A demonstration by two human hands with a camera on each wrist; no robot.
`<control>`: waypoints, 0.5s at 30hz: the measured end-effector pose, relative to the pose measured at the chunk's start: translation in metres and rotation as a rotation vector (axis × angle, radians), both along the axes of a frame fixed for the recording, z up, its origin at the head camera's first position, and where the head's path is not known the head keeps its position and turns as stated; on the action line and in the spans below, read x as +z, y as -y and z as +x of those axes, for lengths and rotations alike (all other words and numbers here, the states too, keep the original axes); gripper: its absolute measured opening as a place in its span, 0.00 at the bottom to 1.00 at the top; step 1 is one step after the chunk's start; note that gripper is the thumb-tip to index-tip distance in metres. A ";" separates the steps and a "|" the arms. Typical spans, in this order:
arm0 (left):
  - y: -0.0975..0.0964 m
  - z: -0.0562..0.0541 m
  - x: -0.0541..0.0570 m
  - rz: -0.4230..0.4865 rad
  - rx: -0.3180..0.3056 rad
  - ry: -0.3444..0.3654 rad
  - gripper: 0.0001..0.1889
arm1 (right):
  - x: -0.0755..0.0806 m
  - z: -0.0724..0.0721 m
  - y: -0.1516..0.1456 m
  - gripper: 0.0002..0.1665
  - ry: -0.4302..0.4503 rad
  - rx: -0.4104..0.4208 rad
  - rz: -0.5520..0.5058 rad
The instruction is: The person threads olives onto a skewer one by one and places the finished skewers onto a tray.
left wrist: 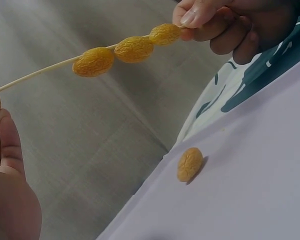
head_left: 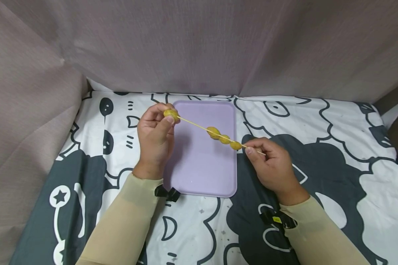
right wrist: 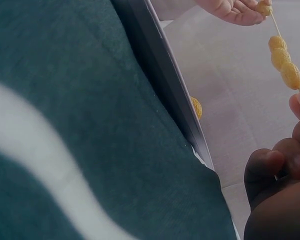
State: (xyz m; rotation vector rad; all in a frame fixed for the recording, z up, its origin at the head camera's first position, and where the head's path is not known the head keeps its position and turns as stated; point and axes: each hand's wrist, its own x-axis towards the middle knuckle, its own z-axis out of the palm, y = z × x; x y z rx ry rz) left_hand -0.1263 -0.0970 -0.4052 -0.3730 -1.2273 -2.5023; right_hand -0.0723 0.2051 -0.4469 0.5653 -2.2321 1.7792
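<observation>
A thin wooden skewer [head_left: 194,124] slants across above the lilac tray [head_left: 199,173], threaded with three wrinkled yellow dried fruits [left wrist: 134,49] towards its right end. My right hand [head_left: 273,167] pinches the skewer's right end between thumb and fingers, just past the last fruit. At the other end my left hand [head_left: 156,138] holds one more dried fruit [head_left: 171,115] between thumb and fingers, at the skewer's tip. How far the tip enters that fruit is hidden. In the left wrist view another dried fruit [left wrist: 190,164] lies on the tray; the right wrist view shows it [right wrist: 196,107] partly behind the rim.
The tray lies on a black-and-white cartoon-print cloth [head_left: 199,224]. A grey-brown fabric curtain [head_left: 199,48] hangs behind the cloth's far edge and also along the left side.
</observation>
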 end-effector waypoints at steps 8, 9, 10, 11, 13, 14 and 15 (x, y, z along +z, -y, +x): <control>-0.003 0.001 -0.002 -0.014 -0.014 -0.014 0.15 | 0.000 -0.001 0.000 0.13 -0.009 0.019 -0.011; -0.003 0.001 -0.002 -0.015 -0.016 -0.015 0.15 | 0.000 -0.001 0.000 0.13 -0.009 0.018 -0.010; -0.003 0.002 -0.002 -0.015 -0.018 -0.017 0.15 | 0.000 -0.001 0.000 0.12 -0.008 0.017 -0.009; -0.004 0.002 -0.002 -0.017 -0.019 -0.017 0.15 | 0.000 -0.001 0.000 0.12 -0.009 0.015 -0.008; -0.004 0.002 -0.003 -0.025 -0.020 -0.019 0.15 | 0.000 -0.001 0.000 0.12 -0.009 0.010 -0.005; -0.005 0.002 -0.003 -0.029 -0.021 -0.020 0.15 | -0.001 -0.001 0.000 0.12 -0.010 0.008 -0.006; -0.005 0.002 -0.003 -0.035 -0.023 -0.022 0.16 | -0.001 -0.001 -0.001 0.12 -0.010 0.005 -0.004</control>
